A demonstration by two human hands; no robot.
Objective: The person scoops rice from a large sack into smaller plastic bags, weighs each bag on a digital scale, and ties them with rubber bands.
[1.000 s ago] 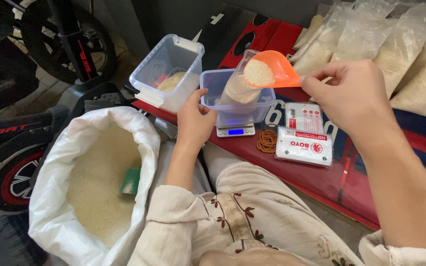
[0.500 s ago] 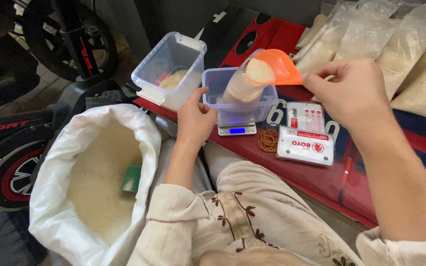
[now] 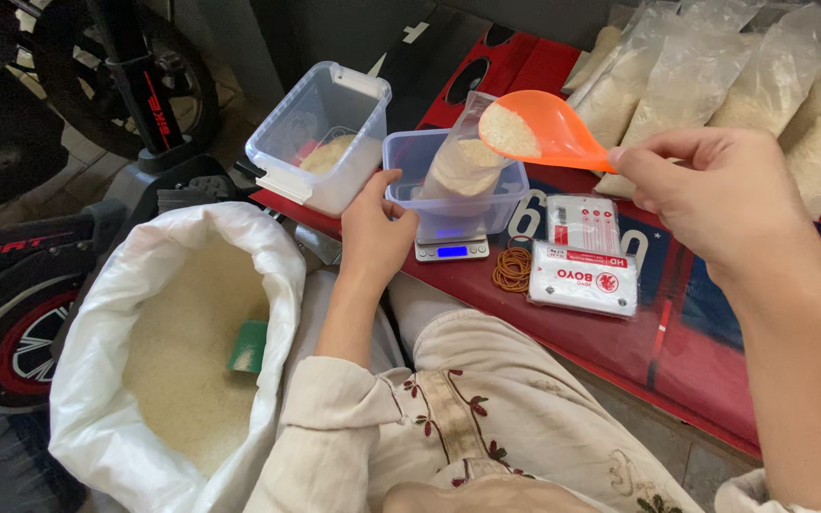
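So the right hand has its thumb and fingers pressed together on the handle of an orange plastic scoop, and the handle end is pretty much buried in the grip, so you can't see how long it is. The scoop is tilted, with a small heap of white rice in its bowl, hanging over the mouth of a clear plastic bag partly filled with rice. Can't tell if the scoop rim is touching the bag or just above it.

The bag stands inside a bluish clear plastic tub, which sits on a small silver digital scale with a blue-lit display. The readout is too small to make out. The left hand has its fingers curled against the tub's near wall, thumb up by the rim; the fingertips are hidden from here, so it's hard to say how firmly it's gripping.

Left of that is a second clear lidless tub with some rice in it. Right of the scale are a loose pile of brown rubber bands and two white-and-red flat packets. Along the back is a row of filled rice bags, cut off at the top and right edge. Down at the lower left is a big white sack of rice with a green scoop half sunk in the grain.
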